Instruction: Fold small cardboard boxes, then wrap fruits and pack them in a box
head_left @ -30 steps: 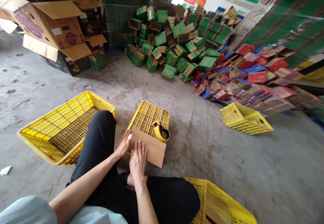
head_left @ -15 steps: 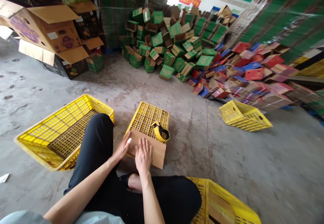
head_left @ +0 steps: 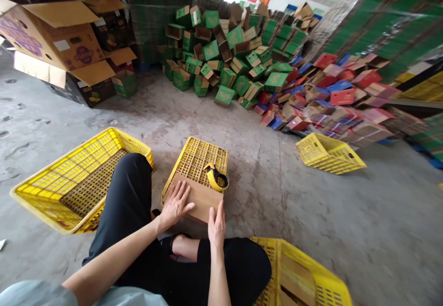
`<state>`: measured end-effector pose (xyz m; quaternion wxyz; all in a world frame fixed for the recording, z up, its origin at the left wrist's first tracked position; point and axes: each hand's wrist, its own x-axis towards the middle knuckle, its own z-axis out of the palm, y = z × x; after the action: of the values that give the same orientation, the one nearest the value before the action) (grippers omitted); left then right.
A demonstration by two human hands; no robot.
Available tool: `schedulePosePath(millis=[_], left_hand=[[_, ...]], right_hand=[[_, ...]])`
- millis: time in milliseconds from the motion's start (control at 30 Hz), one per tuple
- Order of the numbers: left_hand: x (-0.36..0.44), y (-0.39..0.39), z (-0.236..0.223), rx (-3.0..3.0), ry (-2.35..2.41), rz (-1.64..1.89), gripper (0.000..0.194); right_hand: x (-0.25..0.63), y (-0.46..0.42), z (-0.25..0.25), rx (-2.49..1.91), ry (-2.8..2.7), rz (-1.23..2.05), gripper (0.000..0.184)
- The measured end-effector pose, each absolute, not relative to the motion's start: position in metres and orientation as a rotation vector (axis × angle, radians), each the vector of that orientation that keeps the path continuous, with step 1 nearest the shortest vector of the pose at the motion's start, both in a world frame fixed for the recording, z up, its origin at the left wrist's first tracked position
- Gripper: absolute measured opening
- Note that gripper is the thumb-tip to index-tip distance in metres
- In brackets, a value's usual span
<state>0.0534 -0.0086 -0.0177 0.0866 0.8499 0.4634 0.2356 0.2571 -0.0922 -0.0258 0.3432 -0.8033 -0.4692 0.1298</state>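
Note:
A flat brown cardboard piece [head_left: 201, 198] lies across the near end of an upturned yellow plastic crate [head_left: 204, 151]. My left hand [head_left: 176, 204] rests on its left part, palm down with the fingers spread. At the right end, my right hand [head_left: 217, 225] touches the cardboard's edge, fingers stretched out and the thumb a little apart. Just beyond the cardboard, on the crate, sits a yellow and black tape dispenser [head_left: 217, 178]; neither hand touches it.
A yellow crate [head_left: 86, 177] stands to my left. Another crate [head_left: 311, 269] with cardboard inside is by my right knee, and one more [head_left: 328, 153] sits farther right. Green boxes [head_left: 224, 94] and red and blue boxes [head_left: 342, 97] are heaped ahead; large cartons [head_left: 74, 43] stack at left.
My left hand has slid onto the cardboard from its left edge. My right hand has moved from the middle to the right end. The cardboard's near right corner appears tucked down.

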Motion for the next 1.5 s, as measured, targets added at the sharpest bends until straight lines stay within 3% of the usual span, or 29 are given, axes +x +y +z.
schedulePosePath(millis=[200, 433, 800, 1033, 1267, 1500], left_hand=[[0.086, -0.022, -0.010, 2.681, 1.190, 0.627, 0.073], [0.077, -0.025, -0.004, 2.560, 1.035, 0.576, 0.070], [0.023, -0.011, -0.016, 2.164, 1.406, 0.715, 0.072], [0.027, 0.013, -0.024, 1.687, 1.497, 0.790, 0.088], [0.033, 0.037, -0.005, 1.403, 1.507, 0.721, 0.065], [0.042, 0.040, 0.002, 1.394, 1.633, 0.652, 0.071]], right_hand=[[0.267, -0.078, -0.024, -2.102, -0.986, 0.505, 0.098], [0.273, -0.080, -0.031, -2.141, -0.873, 0.644, 0.089], [0.274, -0.080, -0.032, -2.156, -0.848, 0.693, 0.088], [0.271, -0.081, -0.030, -2.202, -0.836, 0.651, 0.094], [0.270, -0.079, -0.028, -2.225, -0.855, 0.617, 0.105], [0.270, -0.076, -0.024, -2.262, -0.897, 0.564, 0.101]])
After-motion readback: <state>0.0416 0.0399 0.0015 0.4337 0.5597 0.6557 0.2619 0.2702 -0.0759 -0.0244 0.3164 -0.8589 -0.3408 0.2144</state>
